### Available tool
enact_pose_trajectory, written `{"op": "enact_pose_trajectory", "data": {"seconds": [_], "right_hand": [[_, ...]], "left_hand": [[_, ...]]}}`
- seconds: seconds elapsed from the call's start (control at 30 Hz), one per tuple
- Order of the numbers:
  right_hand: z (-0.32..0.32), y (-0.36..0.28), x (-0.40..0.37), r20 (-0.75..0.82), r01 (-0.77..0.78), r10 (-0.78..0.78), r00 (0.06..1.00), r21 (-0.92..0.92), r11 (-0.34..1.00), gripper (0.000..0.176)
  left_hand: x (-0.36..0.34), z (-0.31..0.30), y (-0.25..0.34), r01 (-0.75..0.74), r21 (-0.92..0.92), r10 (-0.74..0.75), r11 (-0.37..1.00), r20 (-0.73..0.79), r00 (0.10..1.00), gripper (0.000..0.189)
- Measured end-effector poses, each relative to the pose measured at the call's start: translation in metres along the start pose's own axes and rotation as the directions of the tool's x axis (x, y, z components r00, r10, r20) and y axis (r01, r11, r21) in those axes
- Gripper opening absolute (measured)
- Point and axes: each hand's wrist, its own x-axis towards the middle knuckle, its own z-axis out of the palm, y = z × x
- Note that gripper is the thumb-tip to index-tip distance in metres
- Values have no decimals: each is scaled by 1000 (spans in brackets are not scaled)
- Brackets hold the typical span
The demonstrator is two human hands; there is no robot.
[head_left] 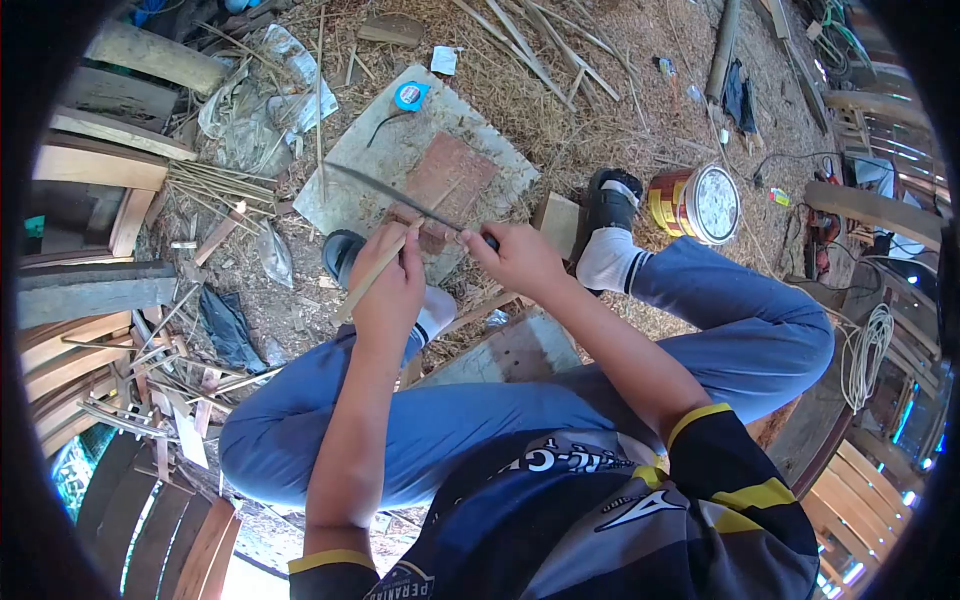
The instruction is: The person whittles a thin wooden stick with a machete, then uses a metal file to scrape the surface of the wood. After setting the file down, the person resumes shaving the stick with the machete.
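A knife [385, 189] crosses a wood strip [366, 283] just beyond the left hand [392, 270].
That hand is clamped on the strip, at 10 o'clock from centre, slanting 7 to 1; the right hand [522, 258] is closed around the knife's handle, tip aimed at 10. My judgement of the danger: the knife could skid into the left hand if the strip twists or the push is too hard. Counts: one knife, one strip in hand, one tape measure [410, 96] at 11, one bucket [714, 204] at 2, two shoes [610, 208].
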Motion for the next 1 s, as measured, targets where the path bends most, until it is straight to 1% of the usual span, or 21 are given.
{"op": "enact_pose_trajectory", "data": {"seconds": [0.03, 0.1, 0.13, 0.2, 0.23, 0.3, 0.33, 0.4, 0.43, 0.53, 0.63, 0.7, 0.73, 0.8, 0.83, 0.9, 0.93, 1.0], "right_hand": [[-1, 2, 2, 2, -44, 44, 999, -11, 999, 65], [-7, 5, 5, 35, 11, -10, 999, -33, 999, 64], [-8, 7, 4, 54, 36, -34, 998, -43, 998, 64], [-6, 4, 0, 15, 90, -90, 996, -31, 995, 63], [-5, 2, -2, -7, 120, -120, 993, -25, 992, 63], [-7, 10, 4, 15, 15, -15, 1000, -17, 1000, 62], [-8, 13, 6, 23, -37, 38, 999, -14, 999, 62], [-7, 15, 6, 29, 52, -51, 998, -60, 997, 62], [-8, 14, 3, 39, 94, -91, 995, -85, 992, 62], [-12, 5, -3, 23, 103, -101, 995, -74, 992, 63], [-12, 25, 7, 35, -67, 69, 997, -61, 996, 63], [-12, 23, 4, 59, -1, 5, 998, -56, 998, 63], [-13, 20, 0, 80, 30, -25, 996, -55, 998, 63], [-6, 21, -2, 52, 61, -59, 997, -33, 998, 63], [-3, 21, 0, 33, 82, -81, 996, -22, 996, 64], [-12, 28, 4, 79, -16, 20, 997, -46, 999, 64], [-16, 31, 5, 97, -69, 75, 992, -60, 996, 65], [-19, 24, -1, 65, 34, -30, 997, -65, 997, 66]], "left_hand": [[-1, 0, 2, 11, 18, -11, 1000, 1, 1000, 23], [-1, 0, 8, 27, 48, -27, 998, 6, 1000, 22], [0, 0, 9, 34, 35, -34, 999, 23, 999, 23], [0, -2, 8, 51, 12, -52, 999, 61, 997, 24], [-1, -2, 7, 54, 35, -56, 998, 72, 996, 24], [-1, -2, 4, 56, 86, -63, 995, 86, 994, 25], [-1, -1, 4, 42, 82, -47, 996, 63, 997, 25], [-3, 4, 8, 14, 69, -15, 998, 17, 1000, 25], [-2, 4, 7, 12, 58, -13, 998, 21, 1000, 25], [-3, 3, 1, 23, 50, -25, 998, 40, 999, 26], [-1, 1, 5, 44, 79, -48, 996, 49, 998, 27], [-2, 2, 12, 63, 93, -68, 994, 48, 997, 28], [-3, 4, 11, 50, 87, -53, 995, 33, 998, 29], [-4, 5, 6, 23, 85, -23, 996, 1, 1000, 29], [-4, 4, 5, 27, 103, -28, 994, 16, 999, 29], [-3, 4, 6, 31, 135, -37, 990, 43, 998, 29], [-2, 3, 7, 25, 116, -30, 993, 41, 999, 29], [-1, 6, 10, 19, 68, -21, 997, 40, 999, 28]]}}
